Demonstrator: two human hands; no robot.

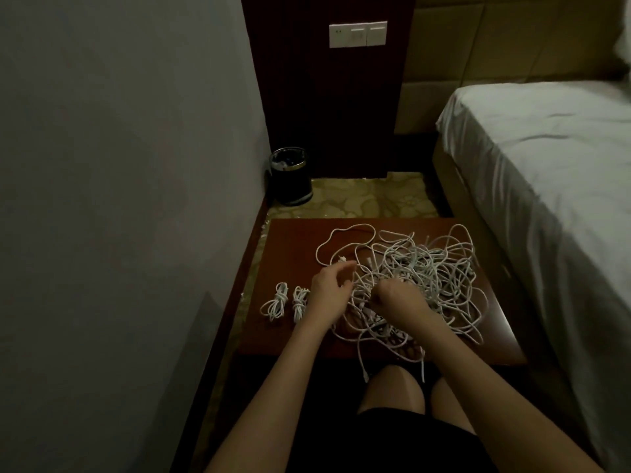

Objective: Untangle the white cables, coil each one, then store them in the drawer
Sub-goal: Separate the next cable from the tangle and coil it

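Note:
A big tangle of white cables (433,271) covers the right half of the reddish-brown wooden table top (290,240). Two coiled white cables (278,302) (299,302) lie side by side at the table's left. My left hand (329,291) hovers at the tangle's left edge with its fingers curled round a strand. My right hand (397,298) is fisted in the middle of the tangle, gripping cables. A few strands hang over the front edge toward my knees. No drawer shows in this view.
A black waste bin (290,175) stands on the patterned carpet by the grey wall at the left. A bed with a white sheet (546,158) runs along the right. A dark wood panel with white switches (358,34) rises behind.

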